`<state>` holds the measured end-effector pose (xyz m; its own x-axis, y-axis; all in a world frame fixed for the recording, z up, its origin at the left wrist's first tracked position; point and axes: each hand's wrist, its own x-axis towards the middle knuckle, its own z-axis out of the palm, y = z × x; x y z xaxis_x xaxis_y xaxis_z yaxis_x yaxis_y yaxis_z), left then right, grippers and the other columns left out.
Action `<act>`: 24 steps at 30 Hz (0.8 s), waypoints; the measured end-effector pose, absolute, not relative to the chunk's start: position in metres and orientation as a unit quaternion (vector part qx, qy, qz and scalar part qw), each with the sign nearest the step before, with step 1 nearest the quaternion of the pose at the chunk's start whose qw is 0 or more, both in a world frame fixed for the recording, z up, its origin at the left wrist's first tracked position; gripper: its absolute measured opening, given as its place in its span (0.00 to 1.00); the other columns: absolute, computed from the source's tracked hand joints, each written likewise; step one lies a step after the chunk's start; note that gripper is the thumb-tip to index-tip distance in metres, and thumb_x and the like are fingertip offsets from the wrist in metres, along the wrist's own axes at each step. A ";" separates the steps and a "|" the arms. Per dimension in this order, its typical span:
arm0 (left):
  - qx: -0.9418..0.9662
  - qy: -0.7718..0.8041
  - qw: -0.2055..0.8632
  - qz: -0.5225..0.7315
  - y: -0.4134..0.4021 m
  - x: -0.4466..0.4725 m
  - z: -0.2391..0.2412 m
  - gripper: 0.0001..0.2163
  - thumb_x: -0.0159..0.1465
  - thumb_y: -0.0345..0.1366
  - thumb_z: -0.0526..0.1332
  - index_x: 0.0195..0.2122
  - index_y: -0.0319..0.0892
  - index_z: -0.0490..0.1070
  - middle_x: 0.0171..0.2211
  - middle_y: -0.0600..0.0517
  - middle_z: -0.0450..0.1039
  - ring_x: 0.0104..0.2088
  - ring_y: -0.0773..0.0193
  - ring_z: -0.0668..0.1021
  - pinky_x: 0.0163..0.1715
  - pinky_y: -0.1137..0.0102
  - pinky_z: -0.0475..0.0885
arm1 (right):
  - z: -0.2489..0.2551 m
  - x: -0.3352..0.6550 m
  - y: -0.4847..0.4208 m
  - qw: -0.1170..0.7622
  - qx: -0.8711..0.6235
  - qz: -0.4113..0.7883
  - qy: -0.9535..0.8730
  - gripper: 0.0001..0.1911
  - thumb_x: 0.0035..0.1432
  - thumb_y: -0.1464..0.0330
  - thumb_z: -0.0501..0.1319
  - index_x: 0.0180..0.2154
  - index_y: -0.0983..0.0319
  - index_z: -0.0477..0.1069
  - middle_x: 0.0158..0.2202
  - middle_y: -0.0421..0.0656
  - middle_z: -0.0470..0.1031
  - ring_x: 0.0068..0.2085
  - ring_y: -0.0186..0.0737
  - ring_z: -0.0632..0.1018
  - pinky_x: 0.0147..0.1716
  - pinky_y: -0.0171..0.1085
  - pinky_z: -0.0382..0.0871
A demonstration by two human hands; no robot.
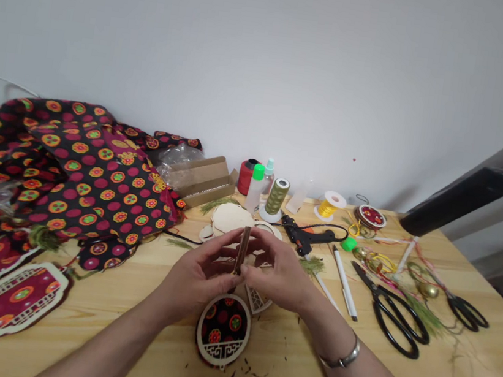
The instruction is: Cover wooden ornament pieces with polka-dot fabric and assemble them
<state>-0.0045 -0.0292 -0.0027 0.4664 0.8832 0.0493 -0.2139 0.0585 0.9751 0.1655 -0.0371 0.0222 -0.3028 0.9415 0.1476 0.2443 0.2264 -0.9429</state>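
Note:
Both my hands meet over the middle of the wooden table point(284, 366). My left hand point(200, 277) and my right hand point(280, 272) pinch a thin brown wooden strip point(242, 246) that stands nearly upright between the fingertips. Just below the hands lies a round wooden ornament point(222, 330) with a carved fret base and an inset of black fabric with red and green dots. A second carved wooden piece point(259, 301) pokes out under my right hand. Behind the hands sit pale plain wooden cut-outs point(229, 216).
Patterned black-and-red fabric point(82, 172) is heaped at the left, with a fabric-covered plaque point(27, 295) near the front. At the back stand thread spools point(277, 197), glue bottles point(255, 188) and a cardboard box point(201, 179). A black glue gun point(305, 236), pens and large scissors point(394, 318) lie right.

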 end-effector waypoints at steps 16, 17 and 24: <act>0.582 0.333 0.632 0.389 -0.032 -0.008 -0.004 0.29 0.52 0.28 0.67 0.55 0.50 0.66 0.57 0.46 0.67 0.49 0.51 0.75 0.45 0.60 0.73 | 0.022 0.164 -0.042 0.399 -0.440 0.412 -0.691 0.17 0.43 0.78 0.56 0.39 0.63 0.69 0.34 0.40 0.74 0.34 0.35 0.75 0.33 0.33 0.69; 0.575 0.335 0.639 0.387 -0.033 -0.008 -0.004 0.29 0.52 0.29 0.67 0.55 0.50 0.66 0.55 0.47 0.69 0.49 0.52 0.75 0.44 0.61 0.74 | 0.020 0.165 -0.041 0.405 -0.446 0.413 -0.683 0.17 0.43 0.79 0.55 0.38 0.63 0.69 0.33 0.40 0.74 0.33 0.35 0.75 0.33 0.33 0.69; 0.479 0.329 0.690 0.432 -0.029 -0.009 0.000 0.24 0.53 0.29 0.66 0.51 0.51 0.70 0.52 0.51 0.72 0.50 0.56 0.74 0.46 0.66 0.72 | 0.016 0.167 -0.032 0.428 -0.434 0.532 -0.589 0.19 0.48 0.76 0.55 0.44 0.61 0.71 0.32 0.40 0.76 0.36 0.38 0.77 0.36 0.37 0.71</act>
